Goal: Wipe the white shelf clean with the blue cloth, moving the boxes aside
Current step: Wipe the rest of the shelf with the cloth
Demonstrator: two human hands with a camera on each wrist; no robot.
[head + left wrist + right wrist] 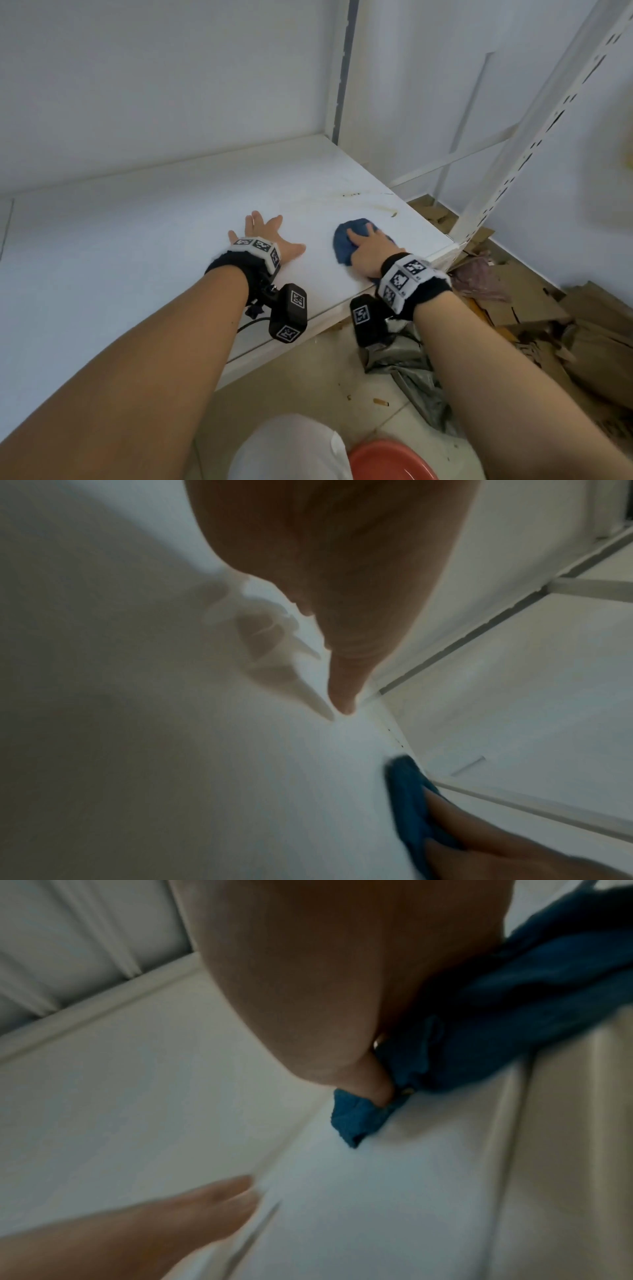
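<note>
Blue cloth (346,245) bunched on white shelf (154,219) near right front corner.

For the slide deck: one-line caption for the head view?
Right hand presses the blue cloth onto the white shelf near brown stains; left hand rests flat.

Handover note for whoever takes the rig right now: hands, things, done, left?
Left hand: flat, fingers spread, resting on the white shelf.
Right hand: pressing the bunched blue cloth onto the shelf near its right front corner.
Boxes: none in view on this shelf.
Done: can't tell how much has been wiped.
Left: brownish stains beyond the cloth, towards the right edge.
</note>
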